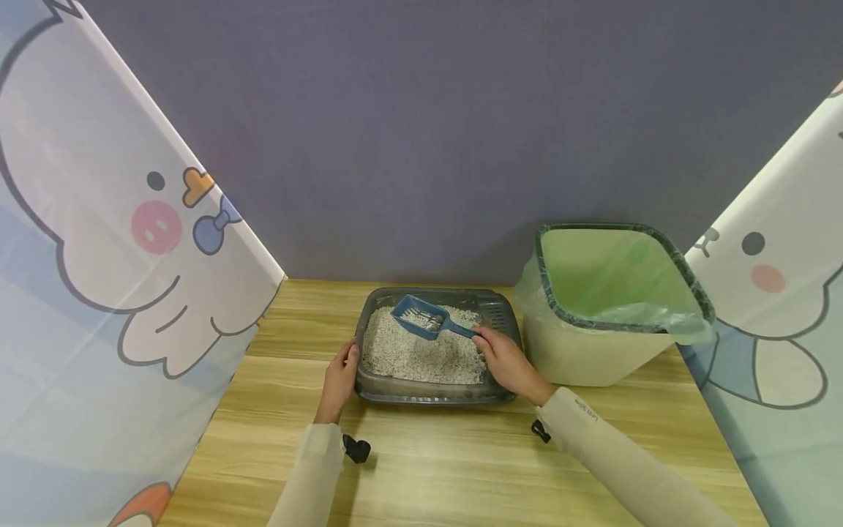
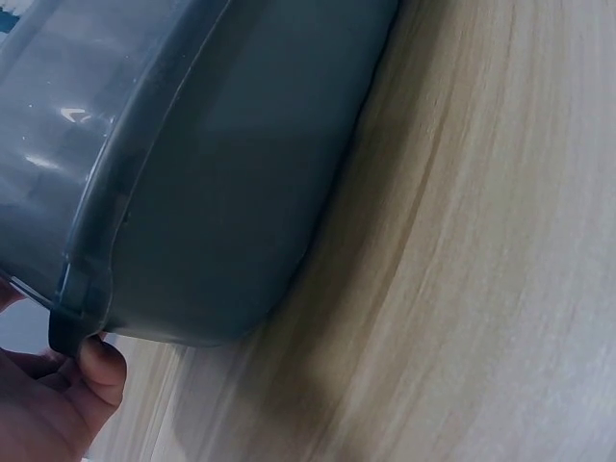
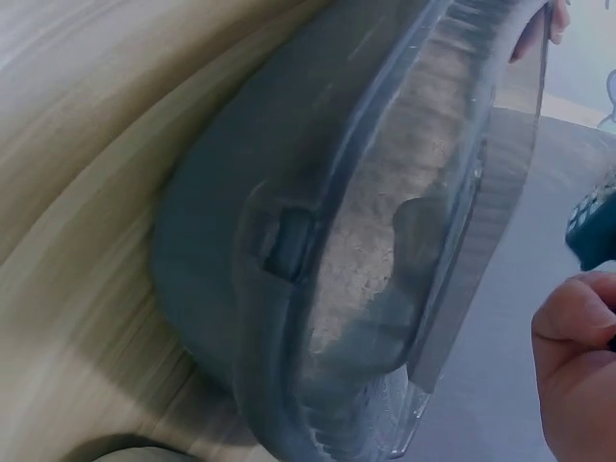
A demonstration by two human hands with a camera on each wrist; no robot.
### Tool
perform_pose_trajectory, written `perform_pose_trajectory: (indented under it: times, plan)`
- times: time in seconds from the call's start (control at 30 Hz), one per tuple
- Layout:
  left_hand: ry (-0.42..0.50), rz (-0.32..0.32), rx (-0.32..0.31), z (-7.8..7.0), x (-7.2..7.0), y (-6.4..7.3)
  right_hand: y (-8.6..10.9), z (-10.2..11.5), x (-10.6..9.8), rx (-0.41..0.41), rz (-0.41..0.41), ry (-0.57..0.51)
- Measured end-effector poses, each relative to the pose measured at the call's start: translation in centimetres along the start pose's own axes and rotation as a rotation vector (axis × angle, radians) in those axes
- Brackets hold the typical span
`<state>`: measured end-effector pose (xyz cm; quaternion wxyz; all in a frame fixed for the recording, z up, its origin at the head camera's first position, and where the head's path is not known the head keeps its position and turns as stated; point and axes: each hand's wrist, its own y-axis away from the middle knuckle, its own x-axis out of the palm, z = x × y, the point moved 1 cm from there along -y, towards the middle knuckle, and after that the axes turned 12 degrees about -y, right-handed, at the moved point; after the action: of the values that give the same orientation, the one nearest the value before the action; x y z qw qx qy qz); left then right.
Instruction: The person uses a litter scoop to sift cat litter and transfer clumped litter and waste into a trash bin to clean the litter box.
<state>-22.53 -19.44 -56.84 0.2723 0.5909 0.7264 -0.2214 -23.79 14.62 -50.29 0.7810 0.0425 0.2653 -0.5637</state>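
A dark grey litter box (image 1: 435, 399) full of pale granular litter (image 1: 408, 362) stands on the wooden table, also large in the left wrist view. At its left side my left hand (image 1: 340, 379) pinches the rim, with the thumb (image 2: 102, 370) against the edge. My right hand (image 1: 506, 359) grips the handle of a blue slotted litter scoop (image 1: 421, 317), held over the litter. Some litter lies in the scoop's head. In the right wrist view only part of the scoop (image 3: 594, 231) shows beside the curled fingers.
Right of the litter box stands a pale bin (image 1: 579, 359) with a dark rim and a translucent green liner (image 1: 612, 271). A grey wall (image 1: 408, 146) rises behind the table (image 1: 435, 468). Cartoon-printed panels (image 1: 99, 219) flank both sides.
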Motion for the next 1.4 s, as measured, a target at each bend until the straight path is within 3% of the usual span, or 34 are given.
perform_pose_trajectory:
  times: [0.57, 0.8, 1.1, 1.27, 1.4]
  plan:
    - [0.026, 0.007, -0.012, -0.1, 0.0, -0.1, -0.2, 0.4, -0.1, -0.025, -0.12, 0.003]
    - [0.029, 0.018, -0.001, -0.1, 0.1, -0.1, -0.1, 3.1, -1.1, -0.087, -0.147, 0.031]
    - [0.032, 0.004, 0.013, -0.1, -0.2, -0.2, 0.0, 9.0, -5.0, -0.186, -0.21, 0.108]
    - [0.041, 0.005, 0.014, -0.1, -0.3, 0.0, 0.1, 12.0, -8.9, -0.195, -0.268, 0.203]
    - [0.045, 0.003, 0.009, 0.0, -0.2, 0.1, 1.3, 13.0, -12.7, -0.161, -0.373, 0.275]
